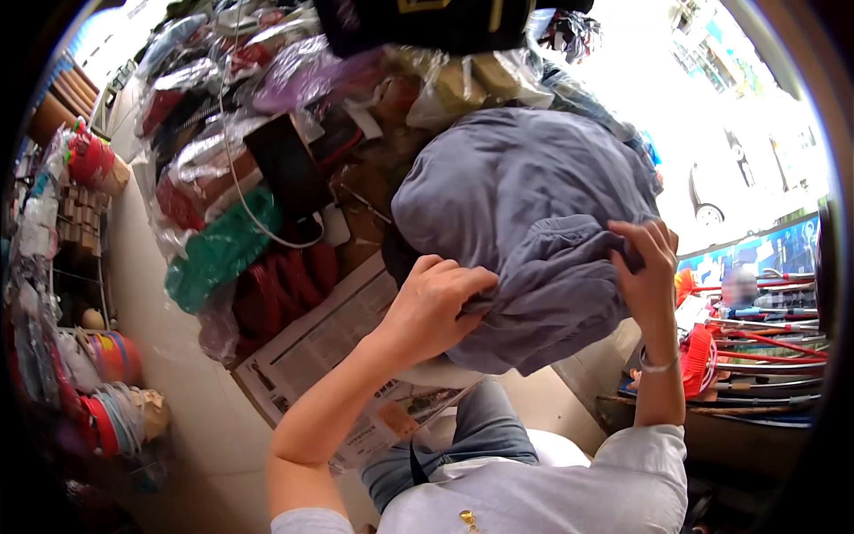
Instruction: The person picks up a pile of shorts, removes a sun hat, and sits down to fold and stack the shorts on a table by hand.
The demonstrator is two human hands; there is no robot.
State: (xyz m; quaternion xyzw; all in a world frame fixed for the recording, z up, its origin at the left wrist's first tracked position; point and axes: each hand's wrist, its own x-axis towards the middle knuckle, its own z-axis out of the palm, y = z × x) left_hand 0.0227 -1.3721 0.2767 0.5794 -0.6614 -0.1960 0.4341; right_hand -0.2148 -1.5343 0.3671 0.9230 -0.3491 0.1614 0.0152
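Observation:
A large bundle of grey-blue fabric [534, 169] fills the middle of the head view. It looks like a garment, and a gathered, ruffled edge [562, 245] shows near its front. My left hand [438, 298] is closed on the fabric at the near left side, with the cloth pinched between thumb and fingers. At the right side, my right hand [648, 262] grips a fold of the same fabric, its fingers curled over the top. Part of the cloth hangs down over my lap between the two hands.
A phone-like dark slab [285, 165] with a white cable lies among plastic-wrapped goods [302, 76]. Nearby are a green plastic bag [222, 249] and newspaper [311, 347]. Red-handled tools [756, 351] lie at right; rope coils [120, 418] stand at left.

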